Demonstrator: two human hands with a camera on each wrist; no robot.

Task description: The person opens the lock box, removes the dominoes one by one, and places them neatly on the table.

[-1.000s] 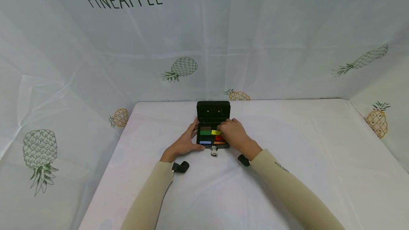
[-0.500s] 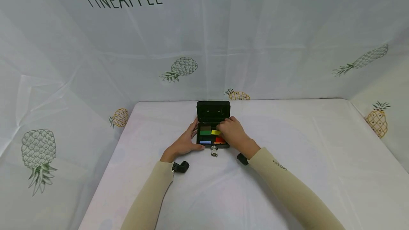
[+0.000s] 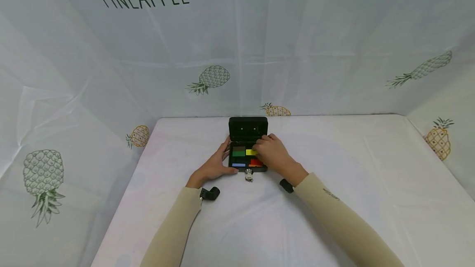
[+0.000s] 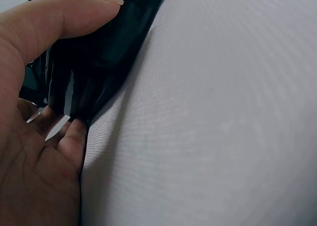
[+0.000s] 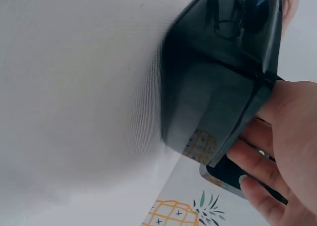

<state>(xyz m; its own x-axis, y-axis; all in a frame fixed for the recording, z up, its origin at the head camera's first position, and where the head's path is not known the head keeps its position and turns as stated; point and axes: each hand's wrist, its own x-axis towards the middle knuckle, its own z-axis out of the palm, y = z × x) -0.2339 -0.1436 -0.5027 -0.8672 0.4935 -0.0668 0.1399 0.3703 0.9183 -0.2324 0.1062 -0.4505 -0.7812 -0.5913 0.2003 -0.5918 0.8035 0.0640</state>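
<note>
Plainly, the black box point(image 3: 258, 169) sits on the white cloth point(image 3: 334, 209) near the middle of the head view, between the two hands. Its lid point(image 3: 248, 124) stands raised along its upper edge, and a silver latch point(image 3: 248, 174) shows at the middle of its lower edge.

The left hand point(image 3: 213, 166) is spread around the box's lower left corner: the thumb lies along the front wall, the other fingers reach up the left wall, so the corner sits in the gap between them. In the left wrist view the thumb rests against the dark wall at upper left, with fingertips touching the side below it.

The right hand point(image 3: 273, 153) comes over the box's right side, its fingers bent across the upper right of the interior. Its fingertips are hidden there, so I cannot tell whether they pinch anything. Just beside them, to the lower left, is a yellow piece point(image 3: 250, 152), its right end covered by the hand. A red piece point(image 3: 256, 161) and an orange strip point(image 3: 255, 165) lie below it; a brown piece point(image 3: 239, 148), a green piece point(image 3: 238, 154) and a blue strip point(image 3: 238, 165) fill the left half.
</note>
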